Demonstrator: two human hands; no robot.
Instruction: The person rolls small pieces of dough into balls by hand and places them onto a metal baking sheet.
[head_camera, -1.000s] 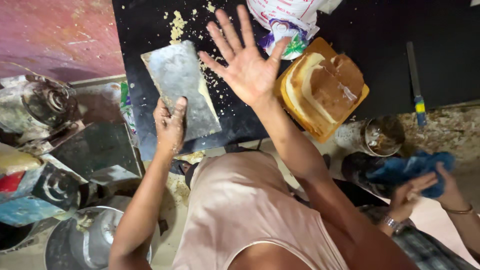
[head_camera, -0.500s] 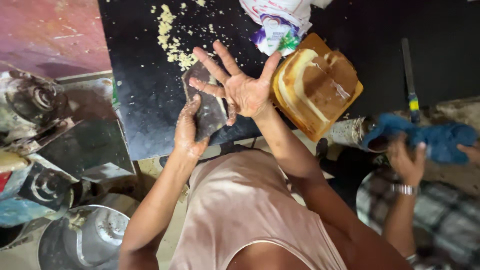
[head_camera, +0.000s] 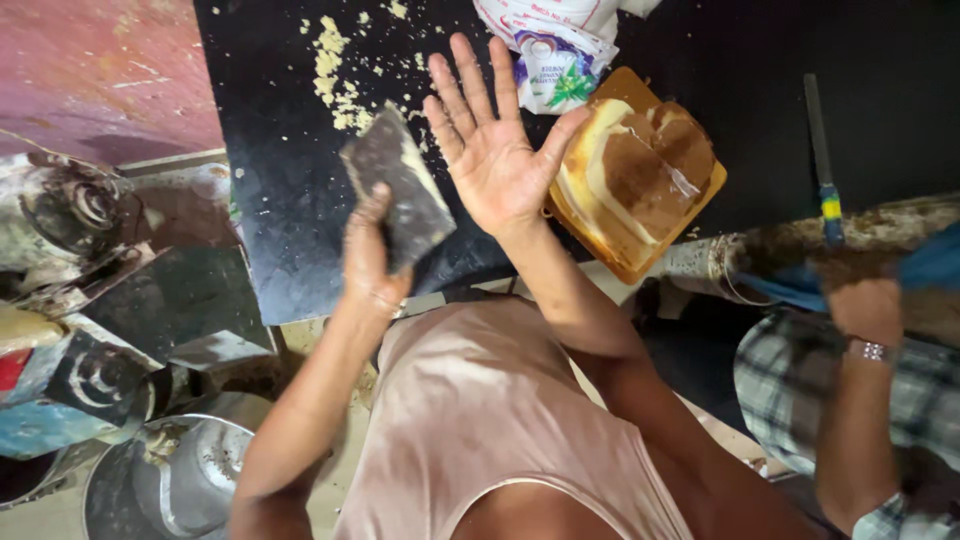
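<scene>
Over the dark slab (head_camera: 290, 200) that serves as a work surface, the left hand (head_camera: 372, 262) is closed around the lower end of a flat metal scraper (head_camera: 400, 190) and holds it tilted, with the blade lifted off the surface, probably so that its edge can meet the other palm. The right hand (head_camera: 495, 150) is fully open, fingers spread and palm turned up, just beside the blade, and it holds nothing; this looks like a position for wiping or brushing something off. Pale yellow crumbs (head_camera: 335, 80) lie scattered on the slab above the scraper, well gathered toward one strip. To the right of the open hand, an orange tray (head_camera: 700, 200) with a wrapped brown and cream block (head_camera: 630, 170) rests on the surface, and a white printed bag (head_camera: 555, 50) lies above it, both out of the scraped area. At the right edge, another person's hand (head_camera: 865, 310) presses a blue cloth (head_camera: 930, 265) near a long knife (head_camera: 820, 150).
</scene>
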